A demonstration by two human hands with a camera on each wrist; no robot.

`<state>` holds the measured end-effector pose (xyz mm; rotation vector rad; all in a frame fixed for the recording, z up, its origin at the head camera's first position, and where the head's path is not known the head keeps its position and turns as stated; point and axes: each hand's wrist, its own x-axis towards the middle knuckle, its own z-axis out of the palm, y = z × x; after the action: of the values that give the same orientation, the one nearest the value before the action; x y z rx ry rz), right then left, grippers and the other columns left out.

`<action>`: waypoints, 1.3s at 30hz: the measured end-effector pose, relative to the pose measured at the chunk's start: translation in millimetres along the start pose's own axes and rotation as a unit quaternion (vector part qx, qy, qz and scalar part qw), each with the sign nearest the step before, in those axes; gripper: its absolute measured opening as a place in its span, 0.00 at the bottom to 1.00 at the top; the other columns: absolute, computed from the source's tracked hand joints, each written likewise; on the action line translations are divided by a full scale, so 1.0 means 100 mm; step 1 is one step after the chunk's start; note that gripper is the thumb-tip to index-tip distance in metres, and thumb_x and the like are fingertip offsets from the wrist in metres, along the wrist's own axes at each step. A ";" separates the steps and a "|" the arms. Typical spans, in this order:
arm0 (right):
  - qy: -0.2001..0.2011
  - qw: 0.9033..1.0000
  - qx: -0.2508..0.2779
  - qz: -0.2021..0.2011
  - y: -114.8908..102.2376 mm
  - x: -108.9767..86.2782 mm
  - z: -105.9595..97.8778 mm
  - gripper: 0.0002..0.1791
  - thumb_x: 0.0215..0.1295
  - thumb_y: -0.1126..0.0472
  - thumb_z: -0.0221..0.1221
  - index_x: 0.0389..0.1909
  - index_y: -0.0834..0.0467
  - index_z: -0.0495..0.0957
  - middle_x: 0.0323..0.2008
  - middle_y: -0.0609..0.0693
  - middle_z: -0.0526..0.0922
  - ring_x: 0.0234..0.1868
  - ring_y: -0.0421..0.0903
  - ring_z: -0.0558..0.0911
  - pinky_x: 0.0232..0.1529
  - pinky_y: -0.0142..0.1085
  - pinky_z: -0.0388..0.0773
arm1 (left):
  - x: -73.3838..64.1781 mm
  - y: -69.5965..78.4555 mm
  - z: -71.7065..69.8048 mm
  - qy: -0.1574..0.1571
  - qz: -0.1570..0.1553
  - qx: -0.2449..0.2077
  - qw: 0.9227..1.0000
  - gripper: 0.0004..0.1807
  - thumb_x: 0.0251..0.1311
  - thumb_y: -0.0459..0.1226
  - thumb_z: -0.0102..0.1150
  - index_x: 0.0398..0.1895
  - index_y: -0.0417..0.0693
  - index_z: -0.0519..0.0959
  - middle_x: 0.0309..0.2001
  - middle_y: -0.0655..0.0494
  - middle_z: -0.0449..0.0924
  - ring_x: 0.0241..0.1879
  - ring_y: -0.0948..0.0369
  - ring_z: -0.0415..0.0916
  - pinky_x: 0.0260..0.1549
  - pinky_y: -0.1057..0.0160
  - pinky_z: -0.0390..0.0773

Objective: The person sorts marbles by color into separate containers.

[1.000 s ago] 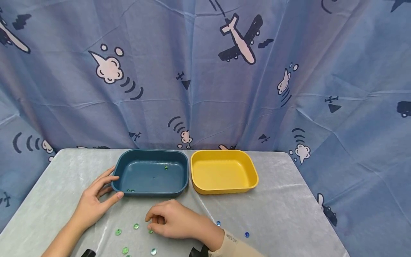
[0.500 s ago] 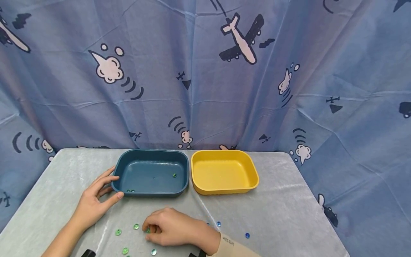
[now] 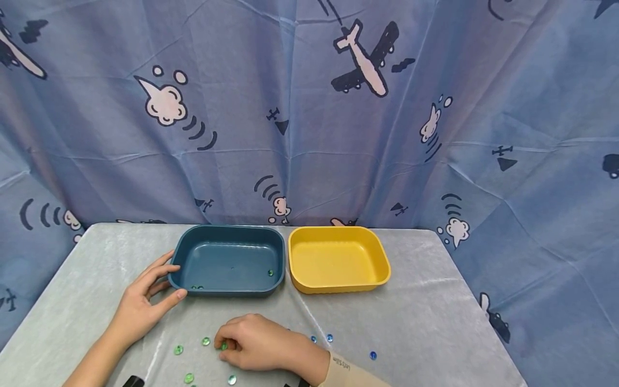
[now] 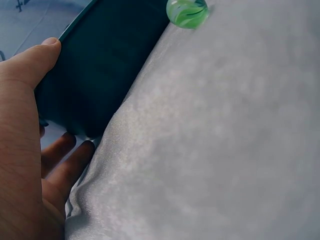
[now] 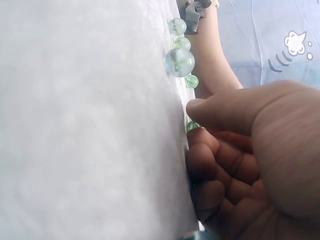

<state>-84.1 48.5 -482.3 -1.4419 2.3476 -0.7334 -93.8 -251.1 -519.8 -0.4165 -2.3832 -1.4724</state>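
Note:
My left hand holds the near left corner of a dark blue plastic tray, thumb at the front and fingers on the left side. Inside the tray are a green marble at the right and a pair of green marbles along the near wall. Lower down, at the tabletop, my right hand pinches a green marble between thumb and index finger; its other fingers are curled. Several loose marbles lie left of and below this hand, among them a green marble and a pale greenish marble.
A yellow tray stands just right of the blue one. Blue marbles lie past the right wrist, one blue marble farthest out. Pale grey cloth covers the table, and a printed blue curtain hangs behind.
My right hand has moved down and slightly left, around the green marble. Inside the blue tray one marble has rolled right and nearer. My left hand has stayed put.

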 end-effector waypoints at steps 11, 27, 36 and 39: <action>-0.003 1.000 0.004 -0.007 0.02 0.00 0.01 0.04 0.76 0.64 0.68 0.45 0.51 0.87 0.29 0.34 0.76 0.29 0.22 0.70 0.34 0.13 0.70 | 0.00 0.00 0.00 0.001 0.001 -0.002 1.000 0.30 0.61 0.25 0.78 0.67 0.40 0.81 0.82 0.45 0.65 0.71 0.77 0.68 0.59 0.80 0.77; 0.002 1.000 0.013 -0.014 0.02 -0.01 0.00 0.04 0.78 0.64 0.64 0.47 0.51 0.85 0.29 0.34 0.75 0.28 0.22 0.68 0.32 0.13 0.70 | 0.00 0.01 0.00 0.000 0.001 -0.001 1.000 0.29 0.62 0.24 0.78 0.67 0.38 0.81 0.82 0.46 0.65 0.70 0.78 0.68 0.59 0.80 0.77; 0.018 0.999 0.017 -0.025 0.00 -0.03 -0.04 0.06 0.79 0.62 0.63 0.50 0.52 0.86 0.31 0.34 0.76 0.29 0.21 0.69 0.33 0.13 0.71 | 0.00 0.01 0.00 0.001 -0.001 -0.001 1.000 0.29 0.62 0.25 0.78 0.67 0.40 0.81 0.82 0.45 0.65 0.70 0.78 0.68 0.59 0.81 0.77; 0.023 0.999 0.020 -0.028 0.00 -0.04 -0.06 0.06 0.80 0.62 0.63 0.51 0.52 0.85 0.31 0.34 0.77 0.29 0.21 0.69 0.34 0.13 0.71 | 0.00 0.00 0.00 0.000 -0.001 -0.001 1.000 0.29 0.62 0.25 0.78 0.67 0.40 0.81 0.82 0.45 0.65 0.70 0.78 0.68 0.59 0.80 0.77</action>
<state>-84.9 53.1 -477.5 -1.4942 2.3226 -0.8315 -93.7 -251.1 -519.7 -0.4150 -2.3828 -1.4747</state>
